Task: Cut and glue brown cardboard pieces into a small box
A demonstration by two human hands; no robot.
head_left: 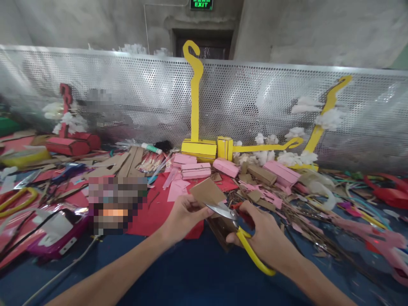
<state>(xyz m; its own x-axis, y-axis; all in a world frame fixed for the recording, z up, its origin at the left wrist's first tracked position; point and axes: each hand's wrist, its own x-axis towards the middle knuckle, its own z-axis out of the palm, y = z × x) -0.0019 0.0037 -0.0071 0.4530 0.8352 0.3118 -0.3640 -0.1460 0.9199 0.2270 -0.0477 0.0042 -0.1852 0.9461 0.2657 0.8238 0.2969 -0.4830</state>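
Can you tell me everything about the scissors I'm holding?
The scissors have shiny, silvery blades that look like metal, and a smooth yellow handle that curves down toward you. Your right hand grips them and hides part of the handles. They're held above the blue table, with the blades pointing left, across a piece of brown cardboard pinched in your left hand. I can't tell how wide the blades are open.
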